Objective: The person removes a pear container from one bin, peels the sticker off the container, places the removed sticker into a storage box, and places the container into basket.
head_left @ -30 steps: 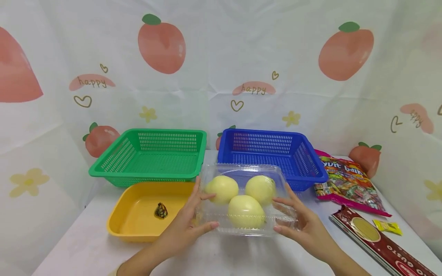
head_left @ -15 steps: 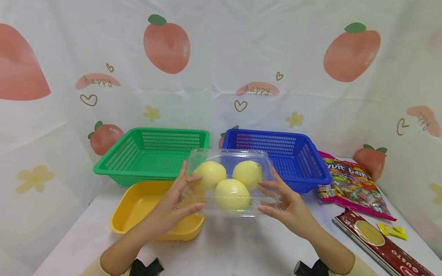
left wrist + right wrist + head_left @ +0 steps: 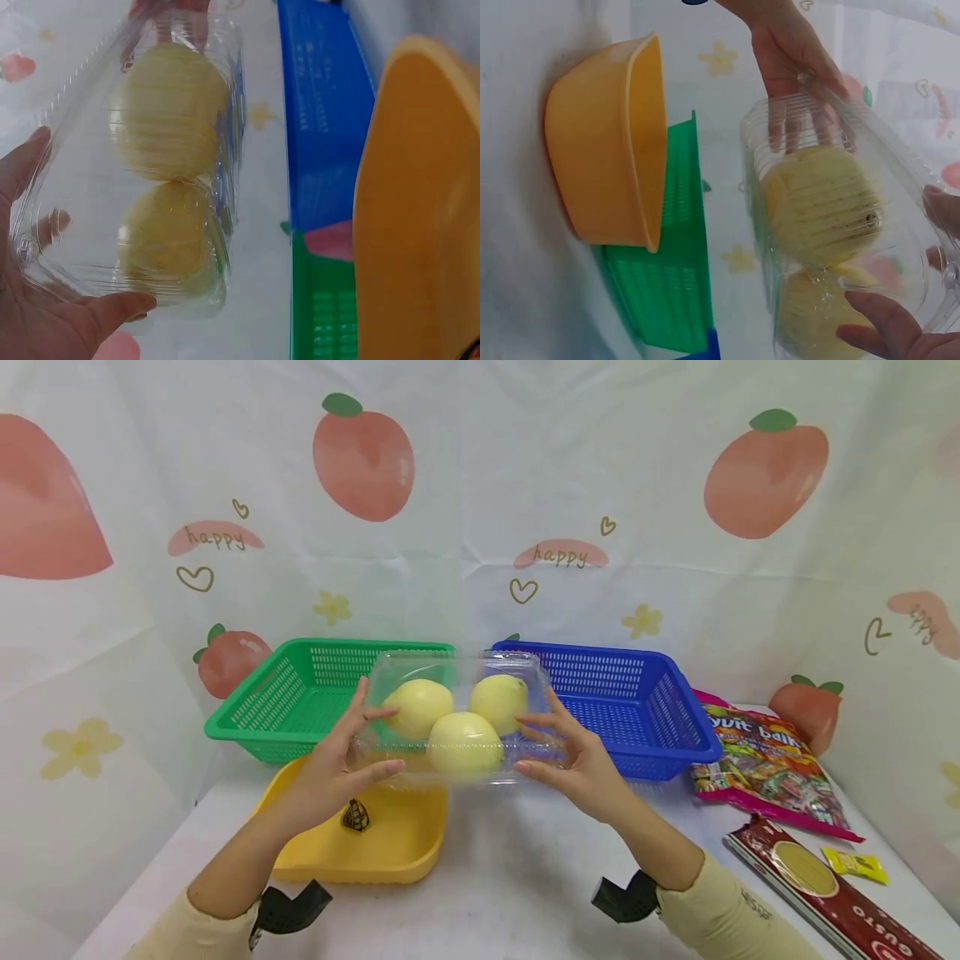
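Observation:
A clear plastic clamshell box (image 3: 462, 675) with three pale yellow round fruits (image 3: 465, 745) inside is held up between both hands. It overlaps the green basket (image 3: 258, 692) and the near left corner of the blue basket (image 3: 637, 718) in the head view. My left hand (image 3: 333, 768) grips its left end, thumb at the near edge and fingers along the side. The right hand (image 3: 577, 764) grips the opposite end the same way. In the left wrist view the fruits (image 3: 169, 112) show through the ribbed wall, and the right wrist view shows the lid side (image 3: 911, 247) closed.
Below the box stands a yellow tray (image 3: 405, 864) with a small dark wrapped piece (image 3: 356, 816) in it. To the right lie a colourful candy bag (image 3: 772, 768), a long brown wafer packet (image 3: 825, 885) and a little yellow packet (image 3: 855, 864). A printed cloth hangs behind.
Both hands have carried the box leftward and up, away from the front of the blue basket toward the green one. The dark piece in the tray shows again after being hidden.

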The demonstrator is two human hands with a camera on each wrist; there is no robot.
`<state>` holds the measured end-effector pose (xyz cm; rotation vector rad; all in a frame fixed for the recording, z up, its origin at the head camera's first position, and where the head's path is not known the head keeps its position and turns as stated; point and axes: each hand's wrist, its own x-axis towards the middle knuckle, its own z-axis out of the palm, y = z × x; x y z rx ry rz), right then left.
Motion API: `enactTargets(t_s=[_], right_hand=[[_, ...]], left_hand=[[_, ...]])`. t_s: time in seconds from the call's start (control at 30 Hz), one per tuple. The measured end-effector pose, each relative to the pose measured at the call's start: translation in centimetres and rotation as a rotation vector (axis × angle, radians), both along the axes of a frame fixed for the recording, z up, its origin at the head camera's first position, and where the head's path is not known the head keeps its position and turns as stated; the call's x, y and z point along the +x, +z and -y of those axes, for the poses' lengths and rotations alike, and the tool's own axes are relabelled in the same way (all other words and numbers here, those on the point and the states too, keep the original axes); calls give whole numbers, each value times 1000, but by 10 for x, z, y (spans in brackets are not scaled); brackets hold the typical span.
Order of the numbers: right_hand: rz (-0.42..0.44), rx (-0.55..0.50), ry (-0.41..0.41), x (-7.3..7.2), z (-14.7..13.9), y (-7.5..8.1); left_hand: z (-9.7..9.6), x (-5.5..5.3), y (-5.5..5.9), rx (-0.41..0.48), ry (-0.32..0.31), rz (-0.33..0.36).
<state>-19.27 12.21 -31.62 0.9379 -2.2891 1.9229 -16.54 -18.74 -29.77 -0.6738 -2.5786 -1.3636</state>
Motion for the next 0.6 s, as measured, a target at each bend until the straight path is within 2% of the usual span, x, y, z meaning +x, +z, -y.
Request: enactTargets(t_s=[0.27,0.5,0.6], right_hand=[[-69,47,18,-22,24,11],[-44,-4,-6,-45,48,14],[-32,-29,-5,-55,60,15]], left_hand=[[23,-20,9,8,35,-2],[43,-35,13,-21,111,-63],[52,-39,17,-25,134,-66]])
